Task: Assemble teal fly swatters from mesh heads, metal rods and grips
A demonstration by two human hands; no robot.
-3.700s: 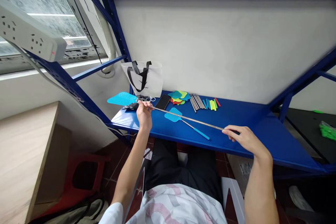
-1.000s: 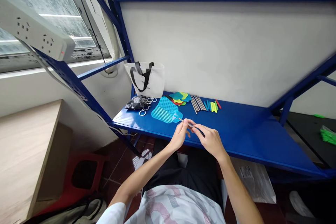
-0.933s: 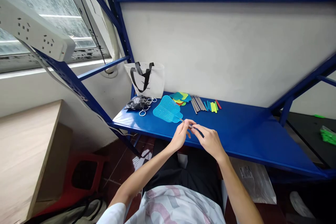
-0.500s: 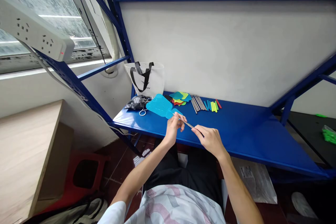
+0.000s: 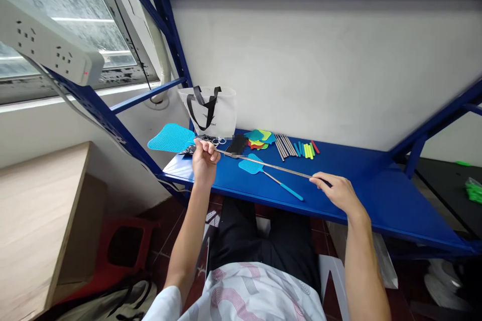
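A blue fly swatter (image 5: 172,138) stretches between my hands above the table, its long thin metal rod drawn out. My left hand (image 5: 205,156) is closed round the rod just beside the blue mesh head. At the other end, my right hand (image 5: 335,189) grips the rod; its fingers cover that tip. Below the rod, a second blue fly swatter (image 5: 251,164) with a short rod and blue handle lies on the table. Behind it are a pile of coloured swatter heads (image 5: 263,138), several metal rods (image 5: 285,147) and coloured handle sleeves (image 5: 306,150).
On the blue table (image 5: 361,185), a white bag (image 5: 214,110) with black handles stands at the back left. A black flat item (image 5: 237,145) lies in front of it. Blue frame posts (image 5: 417,153) rise at both sides. A power strip (image 5: 56,45) hangs at upper left.
My hands have moved apart, and the rod between them is now much longer. The swatter head has shifted left, revealing the second swatter on the table.
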